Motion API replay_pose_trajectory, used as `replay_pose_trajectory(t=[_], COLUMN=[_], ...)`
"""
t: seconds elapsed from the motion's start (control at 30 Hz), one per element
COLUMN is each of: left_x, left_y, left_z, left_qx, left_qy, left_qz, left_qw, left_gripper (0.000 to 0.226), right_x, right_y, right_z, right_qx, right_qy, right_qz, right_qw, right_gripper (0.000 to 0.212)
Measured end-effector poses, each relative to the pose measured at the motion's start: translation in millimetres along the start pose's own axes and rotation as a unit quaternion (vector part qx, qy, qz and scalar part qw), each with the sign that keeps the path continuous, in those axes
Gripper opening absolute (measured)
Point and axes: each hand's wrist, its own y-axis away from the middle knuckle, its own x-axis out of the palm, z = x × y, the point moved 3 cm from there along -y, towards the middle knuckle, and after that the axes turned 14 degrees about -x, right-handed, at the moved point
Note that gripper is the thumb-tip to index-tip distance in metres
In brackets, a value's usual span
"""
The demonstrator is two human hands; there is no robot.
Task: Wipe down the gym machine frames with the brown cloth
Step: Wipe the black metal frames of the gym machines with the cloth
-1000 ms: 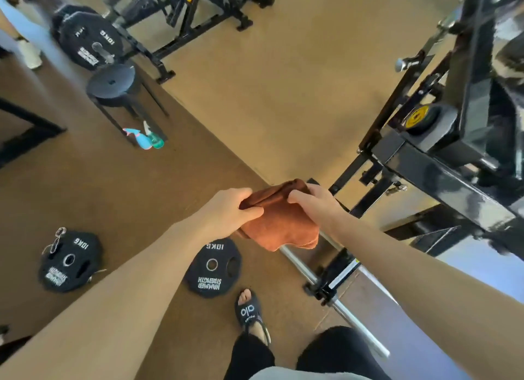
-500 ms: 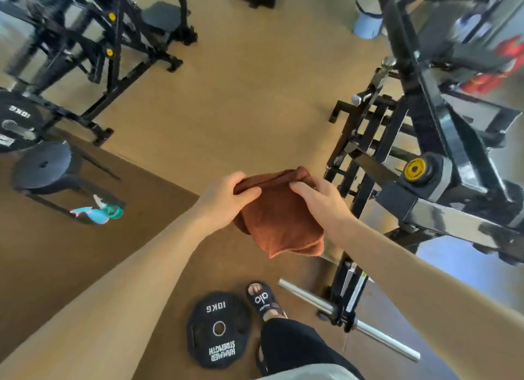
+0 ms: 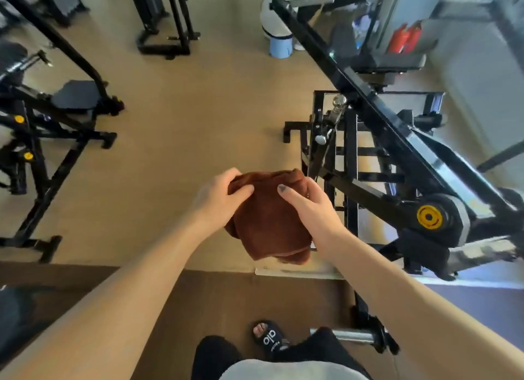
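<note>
The brown cloth (image 3: 269, 218) hangs folded in front of me at chest height, gripped from both sides. My left hand (image 3: 218, 201) pinches its upper left edge, and my right hand (image 3: 309, 209) holds its right side with the thumb lying across the top. The black gym machine frame (image 3: 377, 118) rises diagonally just to the right, with a yellow pivot cap (image 3: 429, 217) low on it. The cloth is apart from the frame, a short way left of its lower bars.
Another black machine (image 3: 56, 141) with yellow knobs stands at the left. A chrome bar (image 3: 343, 335) lies by my sandalled foot (image 3: 268, 338). A person stands by a pale blue bin (image 3: 280, 46) at the back. Tan floor lies between the machines.
My view has swung up and rightward, so the weight plates and spray bottle left the frame. The machine frame now sits closer to the cloth. Both hands keep their hold.
</note>
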Motion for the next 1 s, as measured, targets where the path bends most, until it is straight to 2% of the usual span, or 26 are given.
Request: replay_pose_trajectory(t=[0.17,0.43,0.63,0.77,0.9,1.0], left_x=[-21,-33,-5,19,51,69], left_y=[-32,-65,-53,-47,-47,-49], left_z=[-16,-14,-76,-142,-218,-282], left_qx=[0.072,0.197,0.302,0.388,0.445,0.500], left_qy=[0.004,-0.016,-0.070,-0.130,-0.139,-0.128], left_qz=[0.045,0.187,0.264,0.258,0.241,0.166], left_qw=[0.996,0.962,0.914,0.875,0.851,0.841], left_gripper=[0.011,0.008,0.005,0.008,0.007,0.012], right_x=[14,39,-11,-64,-125,-166], right_y=[-14,8,45,50,39,27], right_z=[13,15,44,61,79,95], right_qx=[0.072,0.056,-0.022,-0.076,-0.139,-0.202], right_qy=[-0.080,-0.090,0.018,0.130,0.239,0.297], right_qz=[-0.009,-0.147,-0.301,-0.350,-0.404,-0.446], right_qw=[0.994,0.983,0.953,0.925,0.872,0.820], right_gripper=[0.046,0.032,0.035,0.039,0.029,0.028])
